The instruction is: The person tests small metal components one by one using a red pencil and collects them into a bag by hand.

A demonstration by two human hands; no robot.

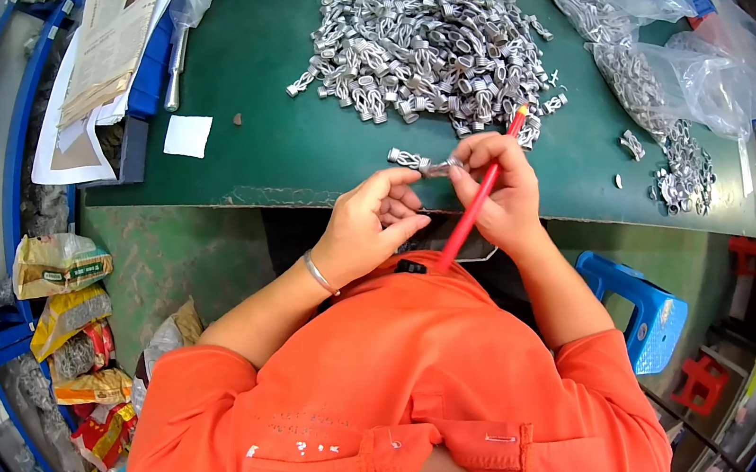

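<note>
Over the table's front edge, my two hands meet at a small silver metal piece (439, 170). My left hand (373, 215) is closed, with thumb and fingers curled and the index fingertip at the piece's left end. The thumb and forefinger of my right hand (500, 186) pinch its right end. A long red rod-like tool (477, 207) with a yellowish tip lies across that same right hand, slanting down toward my body. Just beyond the left fingertips, a looped silver metal fitting (404, 158) rests on the table. Behind it rises a large heap of similar fittings (428, 38).
Clear plastic bags of metal parts (624, 70) lie at the right, beside a small pile of rings (685, 172). Papers (110, 52) and a white paper square (188, 136) are at the left. A blue stool (641, 311) stands below the green table (244, 91).
</note>
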